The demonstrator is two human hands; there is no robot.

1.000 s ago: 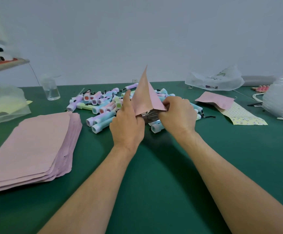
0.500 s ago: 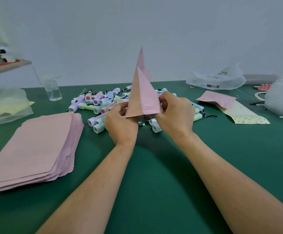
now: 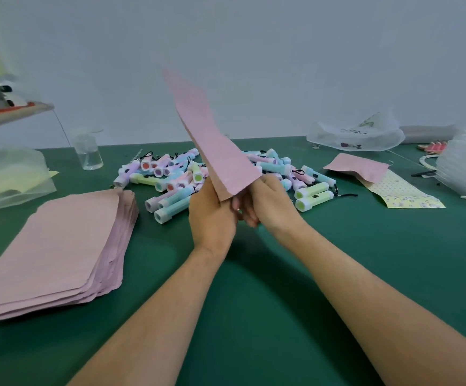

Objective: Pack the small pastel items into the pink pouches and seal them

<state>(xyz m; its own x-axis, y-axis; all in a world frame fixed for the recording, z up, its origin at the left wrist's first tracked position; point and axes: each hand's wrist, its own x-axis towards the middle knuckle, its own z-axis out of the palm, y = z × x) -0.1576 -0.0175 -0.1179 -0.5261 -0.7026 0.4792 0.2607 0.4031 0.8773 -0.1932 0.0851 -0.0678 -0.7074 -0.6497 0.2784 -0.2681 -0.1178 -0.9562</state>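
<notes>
The left hand (image 3: pixel 212 215) and the right hand (image 3: pixel 270 207) both pinch the low end of the flat pink paper pouch (image 3: pixel 212 140), slanted up over the heap of small pastel plastic items (image 3: pixel 170 174) (contents hidden), so a slack pinch may spill an item before sealing.

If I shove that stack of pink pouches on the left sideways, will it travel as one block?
Probably not. The stack is loose thin sheets, its edges already fanned and uneven, so upper ones would likely slide off. They look light. The held pouch stands upright without drooping, so single ones seem fairly stiff.
</notes>
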